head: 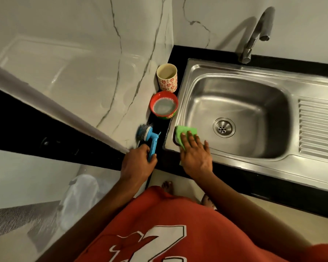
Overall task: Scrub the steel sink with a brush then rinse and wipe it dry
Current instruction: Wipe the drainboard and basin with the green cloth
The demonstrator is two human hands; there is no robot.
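steel sink (pixel 235 87), glossy rounded basin set in black counter (pixel 235 178). i see my right hand (pixel 194 156) flat, fingers straight, pressing a soft green cloth (pixel 186 130) over its near-left rim. my left hand (pixel 138 163) grips the blue plastic brush (pixel 150 138), wiry head on the counter.

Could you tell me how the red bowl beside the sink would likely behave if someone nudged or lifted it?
The red bowl looks wide and low, so it probably slides rather than tips. It holds cloudy liquid, so a quick push would likely slosh it, and it may feel heavier than its size suggests. It sits close to the sink rim, so a nudge rightward would probably meet that edge.
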